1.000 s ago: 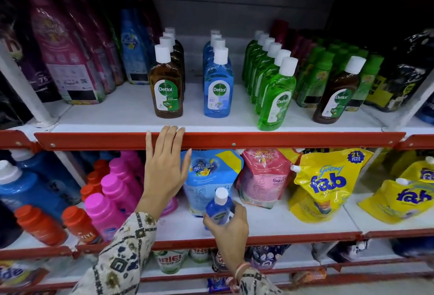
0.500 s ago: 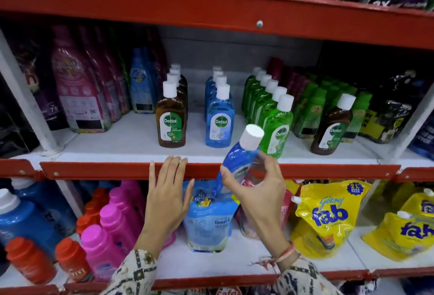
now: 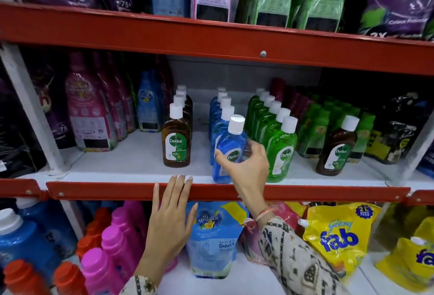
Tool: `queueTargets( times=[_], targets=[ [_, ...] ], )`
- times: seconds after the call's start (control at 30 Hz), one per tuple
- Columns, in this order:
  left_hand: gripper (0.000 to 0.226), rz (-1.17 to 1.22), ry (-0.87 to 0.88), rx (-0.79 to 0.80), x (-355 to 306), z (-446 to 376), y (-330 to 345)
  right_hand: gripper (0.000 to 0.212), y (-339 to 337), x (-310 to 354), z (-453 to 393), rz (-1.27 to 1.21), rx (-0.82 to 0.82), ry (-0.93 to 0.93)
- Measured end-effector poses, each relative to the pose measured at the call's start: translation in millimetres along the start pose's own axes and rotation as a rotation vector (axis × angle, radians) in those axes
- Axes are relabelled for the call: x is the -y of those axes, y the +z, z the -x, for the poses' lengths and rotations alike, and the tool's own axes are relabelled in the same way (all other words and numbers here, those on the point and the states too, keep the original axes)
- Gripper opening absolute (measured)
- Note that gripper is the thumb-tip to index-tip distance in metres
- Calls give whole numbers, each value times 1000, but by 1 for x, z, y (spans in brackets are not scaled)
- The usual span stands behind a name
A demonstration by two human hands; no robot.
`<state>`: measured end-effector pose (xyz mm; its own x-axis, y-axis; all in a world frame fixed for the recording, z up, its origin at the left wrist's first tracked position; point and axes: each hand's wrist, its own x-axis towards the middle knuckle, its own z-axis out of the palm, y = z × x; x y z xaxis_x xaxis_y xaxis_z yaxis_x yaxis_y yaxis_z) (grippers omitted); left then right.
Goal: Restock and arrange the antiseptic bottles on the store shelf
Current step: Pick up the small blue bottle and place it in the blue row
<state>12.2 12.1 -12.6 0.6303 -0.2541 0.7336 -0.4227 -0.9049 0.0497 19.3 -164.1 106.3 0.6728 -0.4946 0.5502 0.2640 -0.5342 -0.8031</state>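
A view from head height looks at red-edged store shelves packed with cleaning products. On the far left of the middle shelf point(image 3: 131, 154), purple and pink refill pouches point(image 3: 88, 116) stand upright, with a blue pouch point(image 3: 148, 104) behind them. Next comes a front-to-back row of brown bottles point(image 3: 176, 141) with white caps, the front one reading "Dettol".

Below it, the left hand point(image 3: 170, 219) lies flat and open against the shelf's red front lip point(image 3: 105, 192), fingers together and pointing up, fingertips resting on the lip's top edge; it holds nothing.

To the right stands a row of blue bottles point(image 3: 222, 116) with white caps. At the front of that row, the right hand point(image 3: 246, 165) grips one blue bottle point(image 3: 229, 151) around its middle, thumb on the label and fingers wrapped behind. This bottle leans to the right, its base at the front edge of the shelf; whether the base touches the shelf cannot be told.

Just right of it is a row of green bottles point(image 3: 279, 146), then a single brown bottle point(image 3: 335, 151) in front of more green packs.

On the shelf below sit blue, orange and pink bottles at left, a blue pouch in the middle, and yellow pouches point(image 3: 338, 238) marked "fab" at right.
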Motion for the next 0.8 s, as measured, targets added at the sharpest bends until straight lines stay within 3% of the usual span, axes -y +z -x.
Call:
queueTargets(
  times=[0.23, 0.47, 0.8],
  targets=[
    [62, -66, 4, 58, 4, 0, -3, 68, 7, -9, -5, 65, 11, 10],
    [63, -96, -130, 35, 36, -9, -7, 62, 9, -9, -6, 120, 47, -9],
    [60, -105, -111, 46, 42, -6, -10, 82, -16, -12, -3, 177, 233, -43]
  ],
)
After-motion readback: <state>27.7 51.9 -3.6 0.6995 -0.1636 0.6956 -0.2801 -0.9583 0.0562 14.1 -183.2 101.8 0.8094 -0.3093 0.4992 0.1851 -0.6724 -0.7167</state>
